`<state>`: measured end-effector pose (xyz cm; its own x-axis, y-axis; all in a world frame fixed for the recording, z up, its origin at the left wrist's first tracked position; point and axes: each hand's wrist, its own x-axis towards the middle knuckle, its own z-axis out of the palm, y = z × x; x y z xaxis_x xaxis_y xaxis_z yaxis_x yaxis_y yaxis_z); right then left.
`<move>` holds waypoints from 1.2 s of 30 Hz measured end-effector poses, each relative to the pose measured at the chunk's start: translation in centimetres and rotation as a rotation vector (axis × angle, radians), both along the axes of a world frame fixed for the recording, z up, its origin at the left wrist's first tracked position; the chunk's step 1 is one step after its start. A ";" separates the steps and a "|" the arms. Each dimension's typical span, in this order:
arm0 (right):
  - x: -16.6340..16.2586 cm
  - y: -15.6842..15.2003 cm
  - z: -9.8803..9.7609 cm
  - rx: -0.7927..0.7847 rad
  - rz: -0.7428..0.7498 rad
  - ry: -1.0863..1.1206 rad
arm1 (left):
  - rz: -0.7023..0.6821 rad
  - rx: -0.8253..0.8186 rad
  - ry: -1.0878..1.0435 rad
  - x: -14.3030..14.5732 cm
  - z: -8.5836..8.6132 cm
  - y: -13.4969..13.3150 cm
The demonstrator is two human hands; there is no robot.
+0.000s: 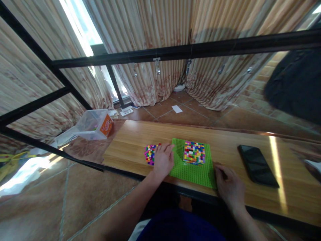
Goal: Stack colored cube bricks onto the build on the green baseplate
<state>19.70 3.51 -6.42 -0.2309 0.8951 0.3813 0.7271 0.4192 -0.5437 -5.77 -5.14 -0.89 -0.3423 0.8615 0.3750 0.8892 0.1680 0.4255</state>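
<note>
A green studded baseplate (178, 167) lies on the wooden table. On it stands a block built of many-coloured small toy bricks (194, 153). My left hand (164, 159) is between this plate and a heap of loose toy bricks (149, 154), covering the heap's right side. Its fingers are loosely bent and apart, with their tips by the plate's left edge; no brick shows in them. My right hand (229, 184) rests on the table at the plate's right edge, fingers curled in against that edge. Its fingertips are partly hidden.
A black phone (258, 165) lies on the table (250, 197) to the right. On the floor at left stands a clear plastic bin (94, 125) with an orange label. A black metal bar (160, 56) crosses in front of the curtains (150, 26). White paper (177, 109) lies on the tiles.
</note>
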 end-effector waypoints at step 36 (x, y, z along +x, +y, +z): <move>-0.5 -0.2 0.5 -0.017 0.007 0.060 | -0.171 0.155 -0.447 2.5 0.9 2.5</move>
